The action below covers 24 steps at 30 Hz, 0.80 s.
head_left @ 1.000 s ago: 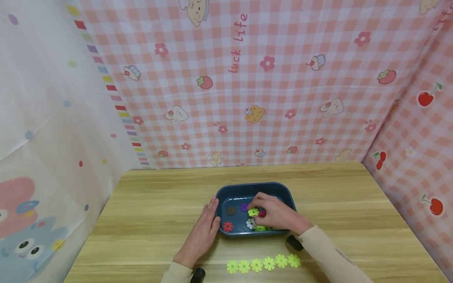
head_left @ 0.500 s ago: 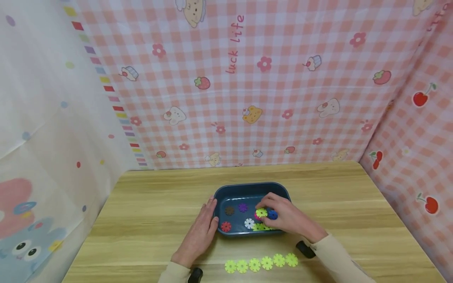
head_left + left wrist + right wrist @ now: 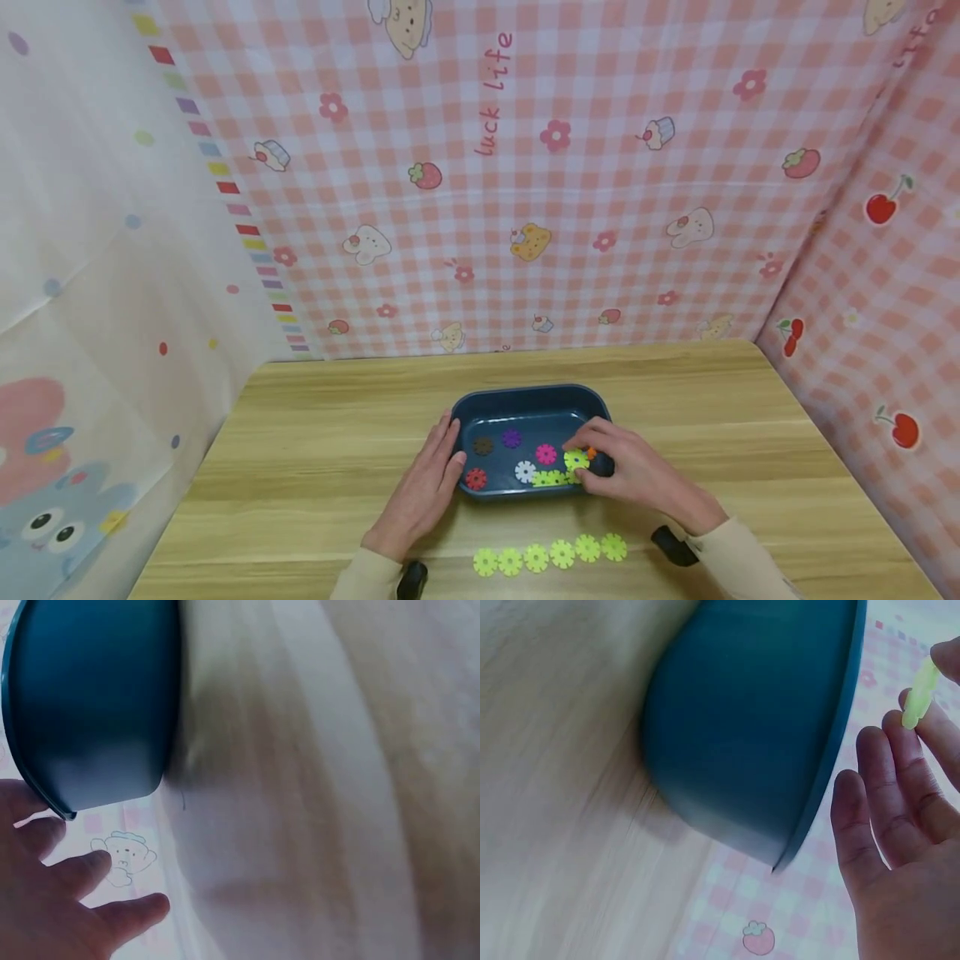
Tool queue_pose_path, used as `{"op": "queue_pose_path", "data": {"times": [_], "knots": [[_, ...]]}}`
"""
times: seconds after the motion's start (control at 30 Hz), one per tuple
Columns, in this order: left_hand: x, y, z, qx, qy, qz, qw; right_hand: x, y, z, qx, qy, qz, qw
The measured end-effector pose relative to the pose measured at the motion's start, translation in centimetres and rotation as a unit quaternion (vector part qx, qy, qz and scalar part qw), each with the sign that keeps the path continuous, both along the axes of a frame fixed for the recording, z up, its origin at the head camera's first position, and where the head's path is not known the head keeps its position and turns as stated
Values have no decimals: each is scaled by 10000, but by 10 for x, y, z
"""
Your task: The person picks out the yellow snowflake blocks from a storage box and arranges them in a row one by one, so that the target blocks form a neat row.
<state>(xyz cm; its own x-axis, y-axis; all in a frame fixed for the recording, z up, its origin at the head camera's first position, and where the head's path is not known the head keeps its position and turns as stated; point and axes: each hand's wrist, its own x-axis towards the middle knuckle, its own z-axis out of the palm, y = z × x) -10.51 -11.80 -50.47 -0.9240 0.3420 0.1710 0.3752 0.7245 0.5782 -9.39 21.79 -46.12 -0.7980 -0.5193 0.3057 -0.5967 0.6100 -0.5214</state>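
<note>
My right hand (image 3: 626,462) pinches a yellow-green snowflake disc (image 3: 576,461) between thumb and fingertips, over the right end of a dark blue tray (image 3: 525,400). Edge-on, that same disc (image 3: 921,694) shows in the right wrist view, above the level of the tray's rim. My left hand (image 3: 423,487) lies along the tray's left side, fingers extended, fingertips right at the rim. Inside the tray are loose discs: brown (image 3: 482,446), purple (image 3: 511,438), pink (image 3: 546,453), white (image 3: 525,472) and red (image 3: 476,478). Yellow-green discs (image 3: 546,478) lie by the near wall; an orange disc (image 3: 592,452) is partly hidden.
In front of the tray, several yellow-green discs (image 3: 536,558) form a row on the wooden table (image 3: 337,433). A pink checked cloth (image 3: 450,208) hangs behind the table, with more cloth on both sides.
My right hand has moved rightward across the tray with the yellow-green disc, uncovering the pink disc. The left hand stays at the rim. The head view has shifted slightly.
</note>
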Motion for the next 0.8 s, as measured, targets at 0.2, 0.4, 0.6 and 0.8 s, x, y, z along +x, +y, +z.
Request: {"op": "queue_pose_path", "data": {"times": [0.2,0.4,0.6,0.8], "knots": [[-1,3,2,-189,-129,-52,9997,8,9,0,-39,147,44,9999],[-2,5,2,-196,-216,-139,9995,17,15,1,158,272,-89,9995],[-3,6,0,-102,-107,-135,9998,25,20,1,207,177,-174,9995],[-3,7,-2,-65,-42,-104,9999,34,26,-1,220,366,-213,9989]]}}
